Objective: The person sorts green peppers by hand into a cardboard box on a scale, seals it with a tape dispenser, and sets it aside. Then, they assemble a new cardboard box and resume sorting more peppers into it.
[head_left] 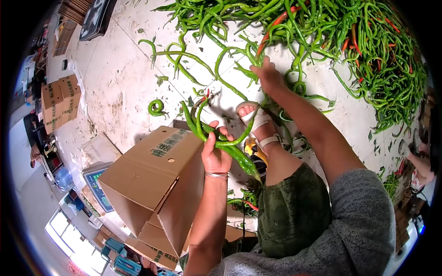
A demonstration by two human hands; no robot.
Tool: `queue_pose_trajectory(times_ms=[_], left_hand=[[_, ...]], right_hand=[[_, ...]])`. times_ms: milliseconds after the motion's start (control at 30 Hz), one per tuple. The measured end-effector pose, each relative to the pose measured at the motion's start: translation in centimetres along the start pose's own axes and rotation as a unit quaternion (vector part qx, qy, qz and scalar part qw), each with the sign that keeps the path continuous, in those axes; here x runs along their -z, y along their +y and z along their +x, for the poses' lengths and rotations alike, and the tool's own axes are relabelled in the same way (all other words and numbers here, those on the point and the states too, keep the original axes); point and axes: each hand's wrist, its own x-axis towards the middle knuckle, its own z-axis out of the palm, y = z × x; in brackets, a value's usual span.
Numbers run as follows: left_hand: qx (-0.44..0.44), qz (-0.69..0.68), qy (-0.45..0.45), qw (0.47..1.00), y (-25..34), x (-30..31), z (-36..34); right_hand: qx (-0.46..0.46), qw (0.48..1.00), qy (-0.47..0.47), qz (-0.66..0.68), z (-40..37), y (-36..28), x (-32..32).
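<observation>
Several long green chili peppers (237, 154), one with a red tip, lie across the palm of my left hand (216, 156). Its fingers curl around them, beside an open cardboard box (147, 161). My right hand (268, 78) reaches down to the floor at the near edge of a large chili pile (294, 32). Its fingers are closed at a chili pepper (246, 71); a red chili (262, 45) lies just beyond the fingertips. Part of that grip is hidden by the hand itself.
Loose chilies (184, 55) and leaf scraps are strewn over the white tiled floor (110, 69). My sandalled foot (260, 117) stands between the hands, near a yellow and black object (255, 154). A scale (99, 186) sits behind the box. Another person's leg (416, 158) shows at right.
</observation>
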Motion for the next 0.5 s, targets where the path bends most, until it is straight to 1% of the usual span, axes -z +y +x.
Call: queue_pose_trajectory(times_ms=[100, 133, 167, 233, 267, 300, 367, 400, 433, 467, 500], left_hand=[[0.006, -0.003, 0.006, 1.000, -0.3, -0.4, 0.2], [0.008, -0.004, 0.011, 1.000, -0.4, -0.6, 0.2], [0.008, -0.006, 0.016, 1.000, -0.4, -0.8, 0.1], [-0.021, 0.046, 0.030, 0.998, 0.1, -2.7, -0.8], [-0.040, 0.077, 0.020, 0.996, 0.5, -3.6, -1.2], [-0.066, 0.124, -0.002, 0.990, 1.2, -5.2, -1.9], [-0.115, 0.198, -0.017, 0.973, 2.9, -8.6, -4.0], [-0.139, 0.210, 0.005, 0.968, 3.7, -10.6, -5.2], [-0.171, 0.241, 0.008, 0.955, 4.4, -12.1, -6.6], [-0.195, 0.251, -0.005, 0.948, 5.3, -13.2, -8.0], [-0.221, 0.261, -0.016, 0.940, 6.1, -14.3, -9.6]], right_hand=[[-0.014, 0.999, 0.039, 0.006, 0.2, -0.6, -0.1], [-0.027, 0.999, 0.037, -0.001, 0.6, -0.6, -0.2], [-0.032, 0.999, 0.027, -0.002, 1.2, -0.4, -0.3], [-0.036, 0.999, 0.002, 0.001, 1.9, 0.0, -0.2], [-0.053, 0.996, -0.040, 0.059, 2.2, 0.4, 0.7], [-0.031, 0.992, -0.069, 0.096, 2.3, 0.1, 2.4], [0.017, 0.978, -0.122, 0.168, 2.2, -0.6, 5.8], [0.079, 0.973, -0.103, 0.192, 1.8, -0.4, 7.0], [0.153, 0.964, -0.068, 0.205, 0.9, -1.1, 9.4], [0.107, 0.912, -0.153, 0.366, 0.2, -1.7, 12.0], [0.059, 0.824, -0.237, 0.511, -0.6, -2.5, 14.6]])
